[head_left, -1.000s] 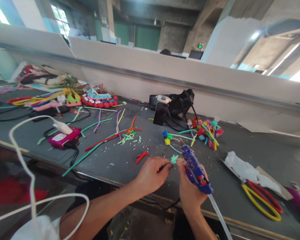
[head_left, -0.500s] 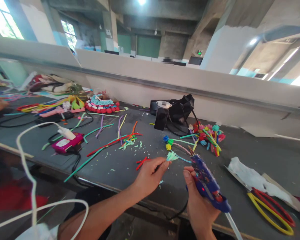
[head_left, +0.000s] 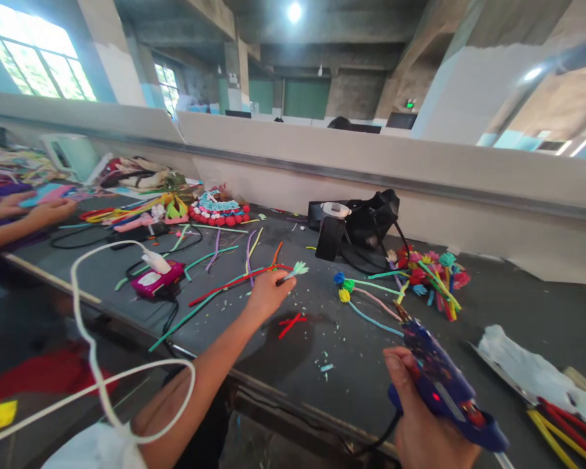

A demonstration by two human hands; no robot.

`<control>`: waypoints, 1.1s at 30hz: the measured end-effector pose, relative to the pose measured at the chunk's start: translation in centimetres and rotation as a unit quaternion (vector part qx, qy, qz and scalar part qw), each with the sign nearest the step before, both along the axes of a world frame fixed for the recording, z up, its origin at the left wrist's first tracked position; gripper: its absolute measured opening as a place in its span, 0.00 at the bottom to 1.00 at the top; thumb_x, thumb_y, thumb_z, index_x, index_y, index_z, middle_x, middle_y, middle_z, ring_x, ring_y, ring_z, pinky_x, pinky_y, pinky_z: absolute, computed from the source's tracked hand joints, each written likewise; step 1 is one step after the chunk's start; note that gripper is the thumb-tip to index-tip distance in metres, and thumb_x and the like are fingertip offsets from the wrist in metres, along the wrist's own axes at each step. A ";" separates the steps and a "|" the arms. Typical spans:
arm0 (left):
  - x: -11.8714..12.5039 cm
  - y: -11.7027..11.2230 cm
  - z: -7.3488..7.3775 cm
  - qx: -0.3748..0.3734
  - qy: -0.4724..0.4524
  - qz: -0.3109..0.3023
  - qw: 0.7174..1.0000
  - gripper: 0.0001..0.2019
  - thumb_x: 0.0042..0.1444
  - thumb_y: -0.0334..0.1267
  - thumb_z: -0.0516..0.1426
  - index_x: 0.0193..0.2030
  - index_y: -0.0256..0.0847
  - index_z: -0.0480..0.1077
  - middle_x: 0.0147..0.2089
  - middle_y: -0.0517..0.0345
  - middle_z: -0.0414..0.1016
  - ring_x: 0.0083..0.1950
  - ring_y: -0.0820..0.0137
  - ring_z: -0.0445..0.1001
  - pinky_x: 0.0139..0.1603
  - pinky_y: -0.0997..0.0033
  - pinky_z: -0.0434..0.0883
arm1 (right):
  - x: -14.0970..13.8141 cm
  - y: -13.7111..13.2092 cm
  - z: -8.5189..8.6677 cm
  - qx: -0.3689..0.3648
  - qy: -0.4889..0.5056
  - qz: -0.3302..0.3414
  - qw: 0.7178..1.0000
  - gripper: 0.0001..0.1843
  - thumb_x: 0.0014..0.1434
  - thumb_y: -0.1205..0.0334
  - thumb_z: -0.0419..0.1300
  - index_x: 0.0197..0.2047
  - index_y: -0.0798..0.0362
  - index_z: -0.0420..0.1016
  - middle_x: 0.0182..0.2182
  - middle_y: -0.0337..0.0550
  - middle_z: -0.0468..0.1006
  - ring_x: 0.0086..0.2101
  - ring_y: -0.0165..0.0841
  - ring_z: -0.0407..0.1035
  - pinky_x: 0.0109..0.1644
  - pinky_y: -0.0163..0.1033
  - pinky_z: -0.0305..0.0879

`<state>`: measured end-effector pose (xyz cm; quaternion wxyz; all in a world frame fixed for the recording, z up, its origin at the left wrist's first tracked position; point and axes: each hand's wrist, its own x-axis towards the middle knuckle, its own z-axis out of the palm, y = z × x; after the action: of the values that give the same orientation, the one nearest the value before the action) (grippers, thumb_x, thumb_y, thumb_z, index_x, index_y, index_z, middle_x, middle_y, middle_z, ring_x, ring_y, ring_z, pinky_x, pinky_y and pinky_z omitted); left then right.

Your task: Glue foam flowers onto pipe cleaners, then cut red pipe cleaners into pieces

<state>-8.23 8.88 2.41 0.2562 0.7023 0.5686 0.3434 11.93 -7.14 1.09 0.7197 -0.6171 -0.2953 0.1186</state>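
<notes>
My left hand [head_left: 268, 293] pinches a small pale green pipe-cleaner flower [head_left: 300, 268] over the middle of the dark table, near a red pipe cleaner [head_left: 224, 281]. In my right hand [head_left: 415, 407] is a dark blue glue gun [head_left: 442, 368], with a red light lit and a clear glue stick out of its back end. The gun's nozzle points up and away, close to a yellow stem. Between the hands lie pipe-cleaner stems with blue [head_left: 339, 278], green [head_left: 348, 285] and yellow [head_left: 344, 295] heads. Short red pieces [head_left: 292, 324] are crossed on the table.
A heap of colourful pipe-cleaner flowers [head_left: 449, 260] lies right of a black bag [head_left: 374, 218] and a phone [head_left: 330, 238]. Scissors [head_left: 566, 423] rest at the right edge. A magenta power box [head_left: 157, 279] with a white cable is at left. Another person's hands [head_left: 53, 210] work at far left.
My left hand has moved left and up with the pale green flower, away from the glue gun. My right hand with the gun appears lower and further right, as the view has also shifted left.
</notes>
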 end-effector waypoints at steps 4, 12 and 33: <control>-0.7 3.5 -1.7 -0.023 0.037 0.024 0.999 0.15 0.52 0.44 0.55 0.19 0.39 0.66 0.19 0.64 0.57 0.27 0.73 0.59 0.29 0.73 0.51 | 0.2 0.1 -0.2 -0.013 0.033 -0.013 0.999 0.21 0.40 0.50 0.75 0.33 0.55 0.79 0.28 0.46 0.81 0.31 0.41 0.77 0.37 0.45 0.75; 0.4 5.1 -4.3 -0.070 0.098 0.078 0.990 0.12 0.46 0.45 0.62 0.20 0.40 0.69 0.24 0.56 0.71 0.34 0.64 0.71 0.31 0.71 0.56 | 0.1 0.3 -0.4 -0.029 0.034 0.013 0.999 0.19 0.41 0.52 0.75 0.33 0.55 0.80 0.29 0.46 0.82 0.32 0.40 0.76 0.38 0.44 0.74; 5.5 -6.2 1.1 -0.357 -0.351 -0.205 0.841 0.14 0.39 0.43 0.66 0.26 0.37 0.69 0.19 0.71 0.56 0.20 0.82 0.48 0.21 0.75 0.43 | -1.7 2.5 -0.1 -0.009 0.124 0.134 0.983 0.14 0.45 0.57 0.72 0.36 0.54 0.81 0.33 0.43 0.82 0.32 0.34 0.74 0.35 0.37 0.69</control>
<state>-2.74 2.64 3.48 0.7360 0.4952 0.3668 0.2803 10.20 -4.65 1.03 0.7228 -0.5592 -0.2820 0.2923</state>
